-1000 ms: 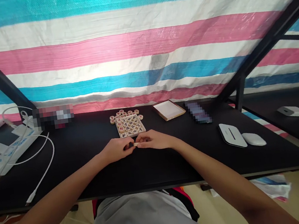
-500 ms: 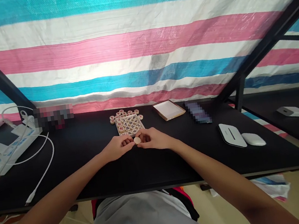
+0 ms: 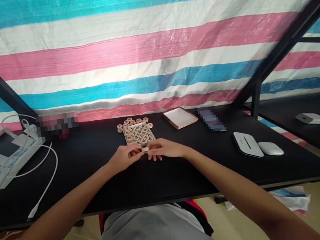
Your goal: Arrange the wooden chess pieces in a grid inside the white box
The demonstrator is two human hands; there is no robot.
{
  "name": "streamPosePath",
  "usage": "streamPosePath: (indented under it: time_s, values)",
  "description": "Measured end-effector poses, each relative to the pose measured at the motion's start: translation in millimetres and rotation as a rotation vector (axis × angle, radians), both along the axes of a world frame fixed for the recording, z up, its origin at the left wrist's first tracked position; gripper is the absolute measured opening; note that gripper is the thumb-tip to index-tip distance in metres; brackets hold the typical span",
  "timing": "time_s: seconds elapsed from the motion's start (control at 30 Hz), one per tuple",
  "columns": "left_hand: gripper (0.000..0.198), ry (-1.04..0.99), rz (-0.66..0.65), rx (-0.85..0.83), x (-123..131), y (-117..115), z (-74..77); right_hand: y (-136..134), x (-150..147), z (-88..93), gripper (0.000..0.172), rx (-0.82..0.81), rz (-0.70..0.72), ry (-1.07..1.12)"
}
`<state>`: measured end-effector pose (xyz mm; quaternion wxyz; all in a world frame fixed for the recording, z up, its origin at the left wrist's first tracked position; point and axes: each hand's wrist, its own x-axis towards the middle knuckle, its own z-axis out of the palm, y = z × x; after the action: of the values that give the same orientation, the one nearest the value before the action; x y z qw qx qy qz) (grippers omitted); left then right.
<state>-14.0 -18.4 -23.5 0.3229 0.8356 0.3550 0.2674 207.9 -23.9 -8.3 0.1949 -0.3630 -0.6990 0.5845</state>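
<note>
Between my two hands, just in front of the box, is a round wooden Chinese chess piece (image 3: 145, 150), turned so its edge shows. My left hand (image 3: 125, 158) pinches it from the left. The fingertips of my right hand (image 3: 165, 148) close on its other side, with the lower fingers loosely spread. A shallow white box (image 3: 152, 132) beyond my hands holds rows of chess pieces with red and dark characters. Behind it, several more chess pieces (image 3: 130, 121) with red marks lie loose on the black table (image 3: 168, 178).
An open box lid (image 3: 180, 118) lies to the right, beside a blurred phone-like item (image 3: 212, 120). Farther right are a white flat device (image 3: 248, 144) and a white mouse (image 3: 270, 148). A power strip (image 3: 12, 158) with white cables (image 3: 49, 179) occupies the left side.
The chess piece has turned from showing its flat face to showing its edge. My right hand's lower fingers have uncurled. The other things stay put.
</note>
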Motion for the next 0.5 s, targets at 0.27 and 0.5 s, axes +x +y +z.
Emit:
streamPosePath:
  time_s: [0.27, 0.5]
  values:
    - [0.018, 0.114, -0.069, 0.403, -2, 2, -4.9, -1, -6, -8.6, 0.030, -0.001, -0.019, 0.024]
    - [0.021, 0.135, -0.077, 0.238, -3, -3, 6.0, -3, -6, -7.6, 0.024, 0.195, -0.058, -0.081]
